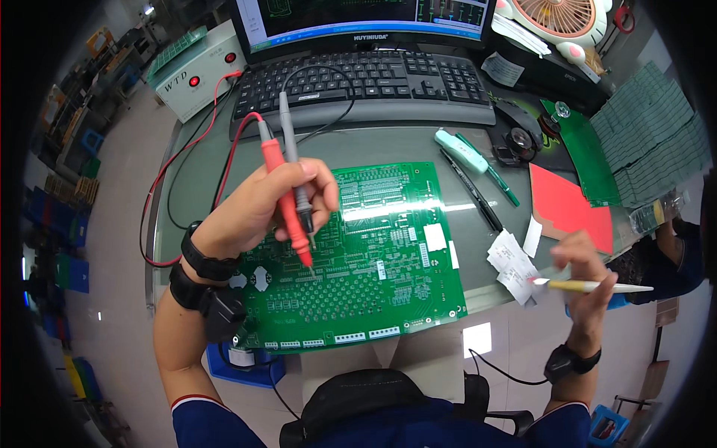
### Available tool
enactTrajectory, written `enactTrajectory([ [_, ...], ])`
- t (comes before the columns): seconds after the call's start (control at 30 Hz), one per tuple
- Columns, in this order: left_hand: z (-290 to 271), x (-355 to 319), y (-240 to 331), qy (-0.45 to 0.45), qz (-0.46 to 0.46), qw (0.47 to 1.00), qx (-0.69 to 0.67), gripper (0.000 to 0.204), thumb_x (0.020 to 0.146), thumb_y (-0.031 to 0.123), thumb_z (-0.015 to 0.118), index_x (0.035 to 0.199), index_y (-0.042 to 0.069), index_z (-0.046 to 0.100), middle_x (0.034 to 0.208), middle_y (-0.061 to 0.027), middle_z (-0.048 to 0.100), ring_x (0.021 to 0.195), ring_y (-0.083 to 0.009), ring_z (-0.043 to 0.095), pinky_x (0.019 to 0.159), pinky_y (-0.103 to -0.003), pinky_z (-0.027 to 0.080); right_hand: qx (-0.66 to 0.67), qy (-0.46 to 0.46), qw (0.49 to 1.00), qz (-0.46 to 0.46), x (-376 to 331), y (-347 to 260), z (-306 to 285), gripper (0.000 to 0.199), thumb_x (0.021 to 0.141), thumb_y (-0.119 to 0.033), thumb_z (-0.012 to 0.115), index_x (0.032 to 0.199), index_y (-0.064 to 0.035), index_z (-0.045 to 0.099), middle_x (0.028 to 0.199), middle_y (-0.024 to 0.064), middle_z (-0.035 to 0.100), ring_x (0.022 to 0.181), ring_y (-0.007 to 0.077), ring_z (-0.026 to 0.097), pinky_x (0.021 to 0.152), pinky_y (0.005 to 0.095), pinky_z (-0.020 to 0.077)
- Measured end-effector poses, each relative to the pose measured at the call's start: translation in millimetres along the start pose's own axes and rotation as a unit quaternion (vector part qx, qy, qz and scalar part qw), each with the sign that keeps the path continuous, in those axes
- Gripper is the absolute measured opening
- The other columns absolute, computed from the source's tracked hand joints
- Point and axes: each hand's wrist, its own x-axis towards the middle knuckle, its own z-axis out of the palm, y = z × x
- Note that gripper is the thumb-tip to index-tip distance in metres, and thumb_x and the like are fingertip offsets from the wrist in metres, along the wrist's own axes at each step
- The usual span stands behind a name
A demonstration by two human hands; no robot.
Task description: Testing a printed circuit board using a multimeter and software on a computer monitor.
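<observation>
- Our left hand (261, 205) gripped two meter probes at once, a red probe (287, 205) and a grey probe (293, 160), held like chopsticks, their tips pointing down onto the green circuit board (373, 276).
- The red tip touched the board near its middle left; whether the grey tip made contact we could not tell.
- Our right hand (586, 276) pinched a small yellow-handled brush (597, 286), raised off the desk to the right, well apart from the board.
- The board lay flat on the glass desk (194, 175), just in front of us, with red leads running off to a pale tester box (196, 67) at the far left.
- We judged probing to be under way; nothing on the board showed which points were already checked.
- Beyond lay a black keyboard (366, 82), pens, and white paper slips (511, 261) beside a red card (571, 205).
</observation>
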Motion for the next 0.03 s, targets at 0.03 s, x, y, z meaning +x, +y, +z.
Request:
enactTrajectory([
  [0.03,-1.9,-1.6,1.8,-0.008,-0.020,1.000,-0.023,0.044,0.100,0.040,0.037,0.090,0.004,0.060,0.073,-0.0050,0.062,0.060,-0.0080,0.055,0.055,-0.020,0.044,0.076,-0.060,0.995,0.029,3.1,-8.4,13.7,0.090,0.093,-0.073,0.015,0.107,-0.0006,0.066,0.097,0.0102,0.051,0.093,0.0188,0.049,0.086,0.0340,0.0379],
])
